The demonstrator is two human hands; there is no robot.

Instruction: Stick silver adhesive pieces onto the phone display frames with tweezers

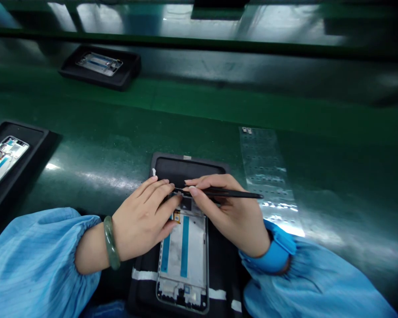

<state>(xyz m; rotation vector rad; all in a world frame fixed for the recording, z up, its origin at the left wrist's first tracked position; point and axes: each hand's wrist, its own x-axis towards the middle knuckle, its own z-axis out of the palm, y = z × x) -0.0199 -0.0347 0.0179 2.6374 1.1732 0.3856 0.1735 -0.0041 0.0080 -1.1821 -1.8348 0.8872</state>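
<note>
A phone frame (194,247) with blue strips lies in a black tray (219,267) in front of me. My left hand (146,216) rests over its upper left part, fingers stretched out and fairly flat. A small white piece (154,172) shows at one of its fingertips; whether it is stuck there I cannot tell. In my right hand (230,207) are black tweezers (235,193), pinched between thumb and fingers and lying nearly level. Their tips reach the top end of the frame, close to my left fingertips, where the exact contact is hidden.
A clear plastic sheet (263,163) with two small pieces at its far end lies right of the tray. Another black tray (36,134) with a phone frame is at the left, and a third tray (131,73) stands farther back on the green surface (185,128).
</note>
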